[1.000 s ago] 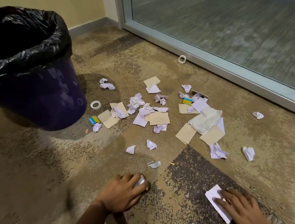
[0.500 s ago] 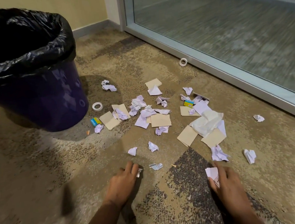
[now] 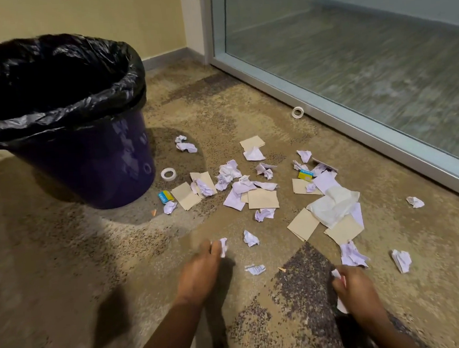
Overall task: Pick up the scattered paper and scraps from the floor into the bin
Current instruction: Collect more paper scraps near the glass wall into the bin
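A purple bin (image 3: 90, 168) lined with a black bag stands at the upper left on the carpet. Crumpled white paper, tan card squares (image 3: 262, 198) and a white tissue (image 3: 332, 205) lie scattered to its right. My left hand (image 3: 200, 272) reaches forward over the floor, its fingertips on a small crumpled paper ball (image 3: 223, 246). My right hand (image 3: 355, 290) grips a white paper sheet (image 3: 338, 275) that shows above and below the fingers. A crumpled ball (image 3: 351, 255) lies just beyond the right hand, and a printed scrap (image 3: 255, 269) lies between the hands.
Two tape rolls lie on the carpet, one (image 3: 168, 174) by the bin and one (image 3: 297, 112) at the glass door's metal frame (image 3: 385, 139). Small blue-yellow boxes (image 3: 165, 197) sit among the scraps. More paper balls (image 3: 402, 260) lie at the right.
My left hand has moved forward and now touches the paper ball farther out. My right hand has gathered the white sheet into its grip and lifted it. The view has risen toward the bin.
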`<action>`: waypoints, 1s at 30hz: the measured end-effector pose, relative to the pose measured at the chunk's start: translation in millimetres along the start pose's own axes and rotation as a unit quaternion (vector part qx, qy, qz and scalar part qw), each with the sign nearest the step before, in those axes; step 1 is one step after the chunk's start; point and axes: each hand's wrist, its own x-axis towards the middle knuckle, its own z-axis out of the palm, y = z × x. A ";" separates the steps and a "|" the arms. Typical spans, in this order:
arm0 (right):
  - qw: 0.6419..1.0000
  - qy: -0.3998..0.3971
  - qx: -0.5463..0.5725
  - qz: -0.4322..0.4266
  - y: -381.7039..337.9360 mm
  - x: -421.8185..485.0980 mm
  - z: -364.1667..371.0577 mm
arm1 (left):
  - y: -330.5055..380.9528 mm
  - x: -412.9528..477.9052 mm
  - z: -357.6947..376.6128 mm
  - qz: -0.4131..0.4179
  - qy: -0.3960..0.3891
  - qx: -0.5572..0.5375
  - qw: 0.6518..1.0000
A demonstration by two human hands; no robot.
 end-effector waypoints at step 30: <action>0.875 -0.106 0.426 -0.204 -509.4 28.4 -24.8 | -105.7 110.2 -295.2 -0.386 0.295 -0.253 0.837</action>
